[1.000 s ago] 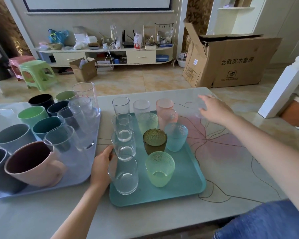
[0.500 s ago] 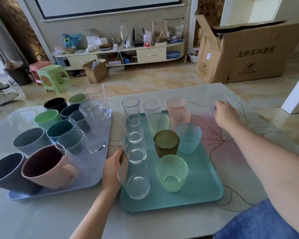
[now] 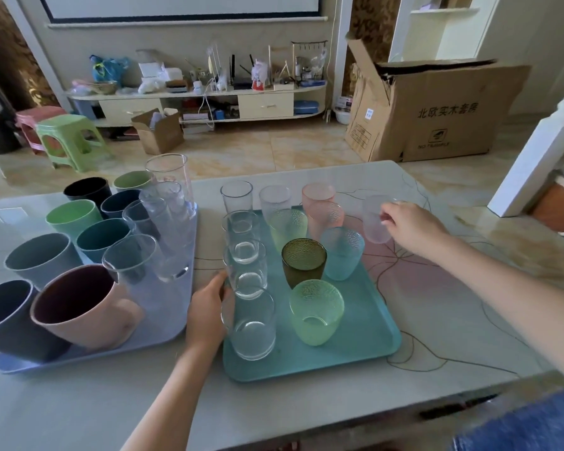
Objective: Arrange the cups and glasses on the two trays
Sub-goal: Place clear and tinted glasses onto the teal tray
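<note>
The pale table (image 3: 437, 336) fills the lower view, its near edge and both sides cut off, with a line drawing of petals on its right half. On its left lies the lavender tray (image 3: 163, 323), cut at the left edge, crowded with opaque cups – the pink cup (image 3: 85, 307) nearest, a dark one beside it partly out of frame – and several clear tumblers whose outlines blur into each other, so their count is hard to give. Just right of it sits the teal tray (image 3: 365, 333), holding a column of 4 clear glasses on its left side, the nearest clear glass (image 3: 251, 323) the largest, plus textured ones: a light green glass (image 3: 316, 312), an olive glass (image 3: 303, 262), an aqua one and 2 pink ones. The left hand (image 3: 209, 310) rests at the teal tray's left rim, fingers curved round the side of the nearest clear glass – its fingertips are hidden behind the glass. The right hand (image 3: 411, 226) reaches out, arm extended from the lower right, and pinches a frosted pale glass (image 3: 376, 219) lifted beyond the tray's far right corner; whether its base touches the table cannot be told
</note>
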Demonstrator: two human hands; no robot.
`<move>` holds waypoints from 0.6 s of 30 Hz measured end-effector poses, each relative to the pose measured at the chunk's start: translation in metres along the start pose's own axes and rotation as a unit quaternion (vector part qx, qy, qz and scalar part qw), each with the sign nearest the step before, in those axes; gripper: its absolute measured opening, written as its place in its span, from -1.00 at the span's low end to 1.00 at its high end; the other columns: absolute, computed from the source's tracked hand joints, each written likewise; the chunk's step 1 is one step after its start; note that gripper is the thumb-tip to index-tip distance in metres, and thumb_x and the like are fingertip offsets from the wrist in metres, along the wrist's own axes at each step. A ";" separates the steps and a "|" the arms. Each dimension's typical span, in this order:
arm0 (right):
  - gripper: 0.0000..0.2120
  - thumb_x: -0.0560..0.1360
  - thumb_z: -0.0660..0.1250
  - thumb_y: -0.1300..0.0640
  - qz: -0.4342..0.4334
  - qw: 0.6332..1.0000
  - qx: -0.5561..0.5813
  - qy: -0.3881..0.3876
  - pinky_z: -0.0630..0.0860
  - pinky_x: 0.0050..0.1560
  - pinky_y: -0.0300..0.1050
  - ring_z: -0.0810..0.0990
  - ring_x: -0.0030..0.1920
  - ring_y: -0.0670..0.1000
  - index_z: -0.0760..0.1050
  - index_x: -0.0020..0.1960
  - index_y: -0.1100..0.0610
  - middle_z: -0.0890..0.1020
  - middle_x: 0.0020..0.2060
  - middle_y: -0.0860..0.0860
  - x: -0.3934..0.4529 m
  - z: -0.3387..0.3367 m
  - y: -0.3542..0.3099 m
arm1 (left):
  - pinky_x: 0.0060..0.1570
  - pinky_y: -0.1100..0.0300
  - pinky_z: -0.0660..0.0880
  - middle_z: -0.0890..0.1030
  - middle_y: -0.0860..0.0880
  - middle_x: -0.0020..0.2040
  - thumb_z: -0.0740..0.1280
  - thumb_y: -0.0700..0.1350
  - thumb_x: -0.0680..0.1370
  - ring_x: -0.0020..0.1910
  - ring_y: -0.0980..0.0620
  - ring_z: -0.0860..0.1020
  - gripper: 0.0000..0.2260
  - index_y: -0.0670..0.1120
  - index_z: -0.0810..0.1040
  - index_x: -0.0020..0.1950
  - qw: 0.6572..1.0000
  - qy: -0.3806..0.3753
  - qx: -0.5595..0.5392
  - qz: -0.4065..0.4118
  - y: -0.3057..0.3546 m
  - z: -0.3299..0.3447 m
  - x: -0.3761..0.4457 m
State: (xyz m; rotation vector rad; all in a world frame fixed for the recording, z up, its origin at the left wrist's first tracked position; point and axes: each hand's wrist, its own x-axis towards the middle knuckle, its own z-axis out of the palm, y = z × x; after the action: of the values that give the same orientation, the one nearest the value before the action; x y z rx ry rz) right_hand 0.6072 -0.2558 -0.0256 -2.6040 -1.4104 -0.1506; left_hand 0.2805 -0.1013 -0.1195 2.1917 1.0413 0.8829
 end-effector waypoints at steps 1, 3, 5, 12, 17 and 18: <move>-0.88 0.57 0.16 0.18 -0.011 1.000 0.000 -0.004 0.51 -0.09 0.01 0.55 0.08 0.19 0.46 0.03 0.15 0.57 0.06 0.17 -0.010 -0.005 -0.002 | -0.26 0.11 0.39 0.66 -0.09 -0.20 0.29 -0.16 0.54 -0.24 -0.10 0.58 -0.88 -0.06 0.58 0.04 1.000 0.001 0.001 0.011 -0.001 0.000 -0.001; -0.90 0.57 0.18 0.17 -0.031 0.999 -0.005 -0.006 0.51 -0.10 0.01 0.56 0.06 0.18 0.46 0.01 0.14 0.57 0.04 0.13 -0.033 -0.015 -0.005 | -0.24 0.17 0.38 0.67 -0.06 -0.15 0.28 -0.19 0.54 -0.19 -0.08 0.60 -0.88 -0.08 0.58 0.03 1.000 0.005 -0.002 0.026 -0.005 0.001 -0.001; -0.91 0.56 0.19 0.15 -0.046 0.999 0.000 -0.004 0.50 -0.14 -0.01 0.56 -0.05 0.16 0.45 0.00 0.13 0.56 -0.01 0.08 -0.056 -0.023 -0.008 | -0.21 0.15 0.41 0.67 -0.09 -0.13 0.26 -0.16 0.54 -0.15 -0.12 0.61 -0.86 -0.11 0.58 0.04 0.999 0.003 -0.006 0.034 -0.006 0.001 -0.001; -0.95 0.54 0.24 0.14 -0.087 0.995 0.040 0.012 0.30 -0.27 -0.13 0.41 -0.23 -0.02 0.47 -0.05 0.09 0.44 -0.22 -0.13 -0.111 -0.033 -0.032 | -0.22 0.18 0.33 0.67 -0.14 -0.11 0.21 -0.12 0.48 -0.15 -0.18 0.61 -0.73 -0.09 0.58 0.12 0.999 0.014 0.021 0.048 -0.006 0.001 -0.002; -0.97 0.52 0.25 0.13 -0.147 0.986 0.063 -0.039 0.27 -0.35 -0.30 0.36 -0.26 -0.12 0.47 -0.07 0.05 0.39 -0.27 -0.19 -0.127 -0.024 -0.050 | -0.19 0.17 0.37 0.67 -0.17 -0.08 0.27 -0.21 0.52 -0.13 -0.19 0.61 -0.76 -0.12 0.57 0.17 0.998 0.011 0.024 0.051 -0.006 0.001 -0.002; -0.96 0.52 0.24 0.13 -0.155 0.983 0.065 -0.067 0.35 -0.30 -0.24 0.40 -0.23 -0.09 0.46 -0.07 0.04 0.39 -0.25 -0.18 -0.128 -0.022 -0.054 | -0.19 0.18 0.37 0.67 -0.17 -0.08 0.29 -0.24 0.52 -0.13 -0.19 0.61 -0.76 -0.12 0.58 0.17 0.998 0.011 0.024 0.050 -0.005 0.001 -0.002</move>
State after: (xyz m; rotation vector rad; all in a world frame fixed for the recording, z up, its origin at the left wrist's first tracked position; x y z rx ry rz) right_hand 0.4924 -0.3360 -0.0203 -2.3135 -1.8023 0.0769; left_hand 0.2778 -0.1006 -0.1249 2.2959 0.9802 0.9360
